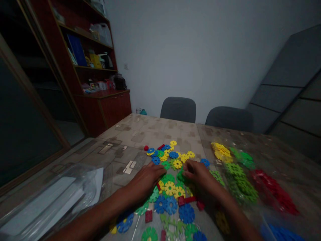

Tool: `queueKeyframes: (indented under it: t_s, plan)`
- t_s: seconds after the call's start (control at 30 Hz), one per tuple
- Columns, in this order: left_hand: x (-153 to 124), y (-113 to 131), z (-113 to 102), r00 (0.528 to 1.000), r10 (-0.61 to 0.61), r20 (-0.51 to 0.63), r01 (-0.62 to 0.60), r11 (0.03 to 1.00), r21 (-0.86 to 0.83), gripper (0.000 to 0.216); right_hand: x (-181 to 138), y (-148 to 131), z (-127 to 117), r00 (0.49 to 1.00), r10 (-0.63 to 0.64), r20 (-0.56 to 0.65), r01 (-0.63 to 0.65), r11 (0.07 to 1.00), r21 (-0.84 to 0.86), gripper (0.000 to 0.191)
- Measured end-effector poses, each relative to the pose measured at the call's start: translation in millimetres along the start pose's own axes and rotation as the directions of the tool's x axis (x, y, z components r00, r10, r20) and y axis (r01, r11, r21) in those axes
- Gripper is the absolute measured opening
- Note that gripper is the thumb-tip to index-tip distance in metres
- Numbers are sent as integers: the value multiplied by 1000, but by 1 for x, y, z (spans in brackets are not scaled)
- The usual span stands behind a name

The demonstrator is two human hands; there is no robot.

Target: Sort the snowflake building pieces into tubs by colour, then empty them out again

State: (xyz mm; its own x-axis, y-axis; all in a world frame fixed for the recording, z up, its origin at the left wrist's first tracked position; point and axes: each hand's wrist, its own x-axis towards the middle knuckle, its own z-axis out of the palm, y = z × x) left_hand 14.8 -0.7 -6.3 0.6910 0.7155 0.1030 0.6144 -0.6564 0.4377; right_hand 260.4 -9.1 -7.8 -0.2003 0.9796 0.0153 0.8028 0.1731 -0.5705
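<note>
Now: the patterned table [155, 130] carries clear bags [240, 180] of colour-grouped pieces on your right and a loose pile of toothed discs [173, 187] right in front of you. Your left hand [145, 182] lies palm down and unclenched on the pile's left edge. Your right hand [200, 175], just apart, curls at a green disc [181, 175]; grip unclear through blur. Steady the heap with the left and take single discs by the rim.

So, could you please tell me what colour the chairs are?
Grey chairs, clearest in the head view.
</note>
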Motion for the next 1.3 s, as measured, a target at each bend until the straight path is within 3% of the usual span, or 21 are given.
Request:
queueKeyframes:
  t_s: [0.13, 0.5, 0.6, 1.03, 1.17, 1.3]
  plan:
    - [-1, 3, -1, 999, -31, 14, 31, 999, -8, 29, -1, 13, -17, 1000, 21, -10, -21, 1000, -13, 12]
    - [-2, -7, 1, 1000, 10, 17, -9, 999, -43, 29, 0, 4, 11, 997, 12, 77, -6, 996, -88, 13]
    - [-3, -5, -1, 1000, 8, 24, -6, 998, -66, 29, -2, -1, 12, 993, -13, 118, 24, 995, -93, 17]
    - [-1, -5, 2, 989, -138, 58, 139, 990, -18, 32, -7, -5, 13, 996, 18, 92, -4, 989, -147, 25]
    - [-3, -6, 1, 992, -111, 62, 114, 992, -58, 34, -8, -3, 11, 994, 35, 104, -20, 990, -141, 27]
    - [-3, -5, 2, 996, -73, 52, 77, 995, -68, 23, -8, -2, 11, 993, 45, 109, -34, 994, -99, 23]
